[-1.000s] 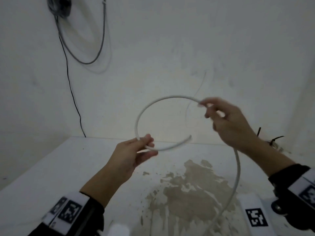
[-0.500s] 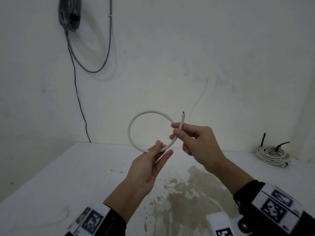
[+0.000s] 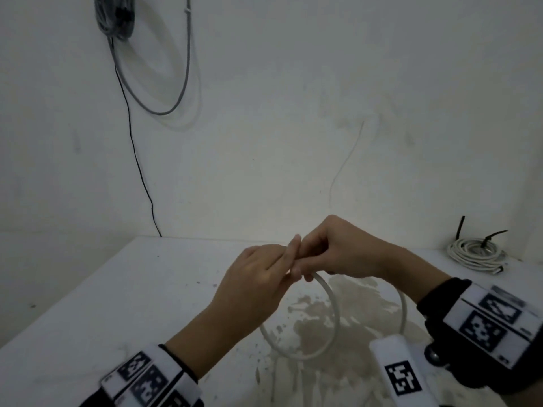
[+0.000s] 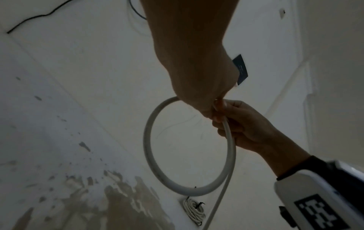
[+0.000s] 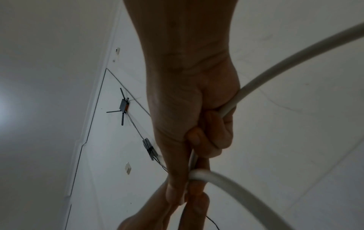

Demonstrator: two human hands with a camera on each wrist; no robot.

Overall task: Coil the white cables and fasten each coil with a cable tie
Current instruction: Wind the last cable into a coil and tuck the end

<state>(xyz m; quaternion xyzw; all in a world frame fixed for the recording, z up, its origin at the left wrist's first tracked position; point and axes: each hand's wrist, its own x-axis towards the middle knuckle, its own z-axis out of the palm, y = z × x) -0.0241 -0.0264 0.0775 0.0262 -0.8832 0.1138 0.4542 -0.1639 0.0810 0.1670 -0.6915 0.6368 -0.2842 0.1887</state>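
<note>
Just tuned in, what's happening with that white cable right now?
A person is coiling a white cable above the stained table. One loop is formed and hangs below the hands; the left hand and right hand meet at its top, both gripping the cable where the loop closes. The rest of the cable trails down on the right. No tie is on this loop. A finished coil with black ties lies at the table's back right.

Stained white table (image 3: 117, 289), coiled cable bundle (image 3: 476, 254)
</note>
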